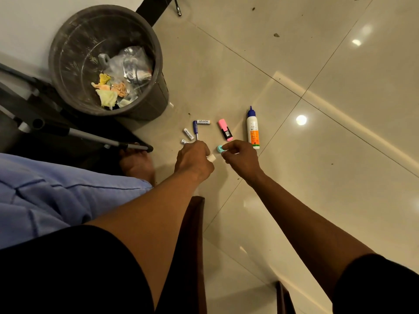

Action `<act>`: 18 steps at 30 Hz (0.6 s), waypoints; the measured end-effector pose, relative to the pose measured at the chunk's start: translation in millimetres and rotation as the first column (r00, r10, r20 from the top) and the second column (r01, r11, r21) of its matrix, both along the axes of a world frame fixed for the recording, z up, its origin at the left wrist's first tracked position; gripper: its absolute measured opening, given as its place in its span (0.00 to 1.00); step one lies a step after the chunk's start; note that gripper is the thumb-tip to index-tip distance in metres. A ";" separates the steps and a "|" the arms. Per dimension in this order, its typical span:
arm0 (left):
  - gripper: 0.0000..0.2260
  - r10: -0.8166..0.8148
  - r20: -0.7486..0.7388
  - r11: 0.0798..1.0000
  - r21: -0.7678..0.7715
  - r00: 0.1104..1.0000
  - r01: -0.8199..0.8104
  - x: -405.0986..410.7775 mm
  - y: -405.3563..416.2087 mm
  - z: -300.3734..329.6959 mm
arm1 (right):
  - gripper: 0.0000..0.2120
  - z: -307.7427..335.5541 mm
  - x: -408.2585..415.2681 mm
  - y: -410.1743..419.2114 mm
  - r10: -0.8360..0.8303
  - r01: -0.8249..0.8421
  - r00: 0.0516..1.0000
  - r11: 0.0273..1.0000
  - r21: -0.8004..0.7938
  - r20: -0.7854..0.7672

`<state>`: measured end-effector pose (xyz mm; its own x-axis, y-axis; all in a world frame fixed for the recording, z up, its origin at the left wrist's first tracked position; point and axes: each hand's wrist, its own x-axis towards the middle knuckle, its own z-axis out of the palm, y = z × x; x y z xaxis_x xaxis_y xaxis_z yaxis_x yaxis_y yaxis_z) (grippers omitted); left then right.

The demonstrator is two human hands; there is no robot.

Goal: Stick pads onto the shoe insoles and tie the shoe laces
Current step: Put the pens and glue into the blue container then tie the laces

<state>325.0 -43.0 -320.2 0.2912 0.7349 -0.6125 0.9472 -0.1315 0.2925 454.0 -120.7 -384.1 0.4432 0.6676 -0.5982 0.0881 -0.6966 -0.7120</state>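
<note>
My left hand [193,158] reaches down to the tiled floor and grips a small white object [211,157], only its end showing past the curled fingers. My right hand [240,156] pinches a small round teal object [220,148] between thumb and fingertips, just above the floor. The two hands are close together, a few centimetres apart. No shoes, insoles, pads or laces appear in view.
On the floor lie a glue bottle [253,128], a pink highlighter [225,129], a blue pen [195,129] and white batteries [203,121]. A grey waste bin [106,61] with crumpled paper stands at left. A dark wooden chair frame [195,234] is between my arms.
</note>
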 end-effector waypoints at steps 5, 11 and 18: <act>0.17 0.045 0.009 0.999 -0.014 0.999 -0.045 -5.6 0.1 -0.8 | 0.23 -24.1 -8.5 17.5 0.309 -0.289 0.895 0.951 -0.107 0.323; 0.10 0.103 0.031 0.995 -0.021 0.994 -0.102 -11.6 3.8 -1.0 | 0.20 -45.9 -11.7 27.5 0.493 -0.414 0.811 0.864 -0.286 0.316; 0.06 0.161 0.025 0.985 -0.069 0.987 -0.159 -22.5 16.4 10.5 | 0.12 -50.3 -13.7 14.4 0.338 -0.295 0.896 0.938 -0.183 0.288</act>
